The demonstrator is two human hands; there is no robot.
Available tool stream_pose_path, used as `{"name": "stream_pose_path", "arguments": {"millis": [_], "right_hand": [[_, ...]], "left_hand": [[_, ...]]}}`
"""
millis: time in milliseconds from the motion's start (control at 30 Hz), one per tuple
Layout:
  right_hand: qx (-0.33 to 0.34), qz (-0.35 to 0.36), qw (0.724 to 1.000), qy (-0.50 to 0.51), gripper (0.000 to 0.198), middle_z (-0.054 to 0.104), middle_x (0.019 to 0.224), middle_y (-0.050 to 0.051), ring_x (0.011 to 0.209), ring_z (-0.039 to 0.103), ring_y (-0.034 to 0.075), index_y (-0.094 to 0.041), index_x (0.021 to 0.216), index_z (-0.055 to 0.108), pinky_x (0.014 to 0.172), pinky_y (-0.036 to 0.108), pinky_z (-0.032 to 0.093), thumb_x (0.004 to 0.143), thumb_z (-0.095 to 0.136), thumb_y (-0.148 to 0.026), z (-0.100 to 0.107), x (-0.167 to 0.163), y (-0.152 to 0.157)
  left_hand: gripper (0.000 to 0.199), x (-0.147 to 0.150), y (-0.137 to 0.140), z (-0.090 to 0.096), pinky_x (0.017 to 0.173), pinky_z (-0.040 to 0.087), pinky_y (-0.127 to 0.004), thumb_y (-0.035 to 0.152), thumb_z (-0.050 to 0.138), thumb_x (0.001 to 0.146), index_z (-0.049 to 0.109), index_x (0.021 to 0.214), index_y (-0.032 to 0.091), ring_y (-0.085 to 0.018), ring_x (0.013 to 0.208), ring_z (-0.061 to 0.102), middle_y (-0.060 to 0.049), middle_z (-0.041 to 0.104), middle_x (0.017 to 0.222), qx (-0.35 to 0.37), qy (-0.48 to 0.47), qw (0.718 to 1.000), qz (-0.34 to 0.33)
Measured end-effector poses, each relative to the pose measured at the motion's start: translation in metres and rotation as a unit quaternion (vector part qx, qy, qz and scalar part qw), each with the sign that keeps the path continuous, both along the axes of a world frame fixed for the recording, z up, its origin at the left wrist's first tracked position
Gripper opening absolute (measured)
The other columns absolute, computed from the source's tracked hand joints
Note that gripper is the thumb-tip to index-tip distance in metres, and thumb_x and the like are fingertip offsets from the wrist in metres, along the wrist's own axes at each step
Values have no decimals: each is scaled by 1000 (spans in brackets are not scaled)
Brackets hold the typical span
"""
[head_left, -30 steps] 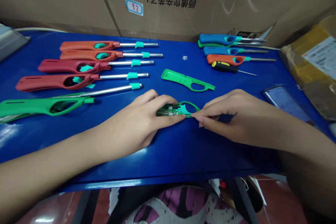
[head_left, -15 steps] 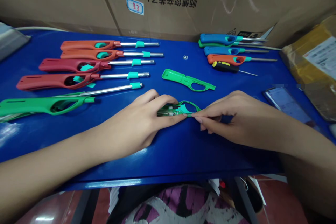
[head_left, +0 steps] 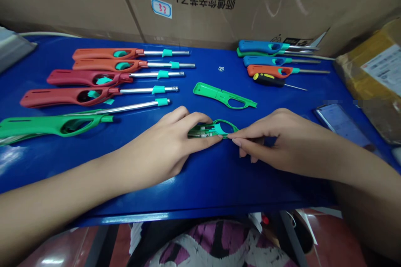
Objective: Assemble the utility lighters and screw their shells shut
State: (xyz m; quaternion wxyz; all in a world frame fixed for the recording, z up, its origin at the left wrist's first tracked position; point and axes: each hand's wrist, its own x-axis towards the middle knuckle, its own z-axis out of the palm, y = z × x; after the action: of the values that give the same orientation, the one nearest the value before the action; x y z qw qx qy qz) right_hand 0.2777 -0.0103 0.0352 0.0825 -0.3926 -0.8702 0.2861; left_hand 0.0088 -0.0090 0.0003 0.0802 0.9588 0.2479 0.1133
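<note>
The blue table (head_left: 200, 194) bears an opened green lighter (head_left: 210, 132). From its left, the left hand (head_left: 175, 142) curls its fingers round it, probably to steady it; from its right, the right hand (head_left: 275, 139) pinches thumb and forefinger together at its tip, presumably for precision, anything between them hidden. Beyond it lies a green cover (head_left: 216, 93), apparently placed within reach.

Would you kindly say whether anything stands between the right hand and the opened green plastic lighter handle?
Nothing visible does: the right hand is at the front end of the opened green plastic lighter handle.
</note>
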Motion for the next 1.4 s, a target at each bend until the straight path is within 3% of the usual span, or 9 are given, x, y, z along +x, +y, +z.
{"name": "stream_pose_path", "arguments": {"millis": [300,600,1233,1300,1400], "right_hand": [[-25,-8,1000,-3,28,72,69,-1,54,57,10,-23,83,77,57,27,38,99,57,-31,2,1,-3],[-1,1,1000,-3,25,70,63,-4,52,58,10,-25,84,78,54,28,36,98,58,-26,0,-3,-1],[-45,-28,999,5,25,70,63,-6,49,56,8,-24,80,76,49,26,36,96,58,-23,2,-5,-2],[-23,-77,996,29,26,69,62,-5,51,58,9,-22,73,74,49,25,38,94,59,-23,1,-7,0],[109,-147,979,84,20,73,74,-1,64,65,14,-21,79,76,60,27,48,92,62,-25,-4,-7,9]], "left_hand": [[57,-1,-1,0,88,52,-48,4,47,92,59,143,25,-28,101,50,-17,53,134,-15,-10,1000,3],[61,-1,-1,-1,91,52,-48,4,48,90,57,145,29,-28,104,51,-15,53,136,-19,0,1000,12],[57,-1,1,-1,89,53,-46,5,48,92,60,142,28,-27,102,51,-15,55,135,-15,-10,1000,7],[55,-1,2,-1,89,53,-46,5,47,92,62,140,26,-27,101,51,-15,56,135,-12,-17,1000,4],[53,-2,3,-1,88,53,-46,4,47,92,65,137,25,-25,98,52,-14,59,137,-8,-25,1000,1]]}}
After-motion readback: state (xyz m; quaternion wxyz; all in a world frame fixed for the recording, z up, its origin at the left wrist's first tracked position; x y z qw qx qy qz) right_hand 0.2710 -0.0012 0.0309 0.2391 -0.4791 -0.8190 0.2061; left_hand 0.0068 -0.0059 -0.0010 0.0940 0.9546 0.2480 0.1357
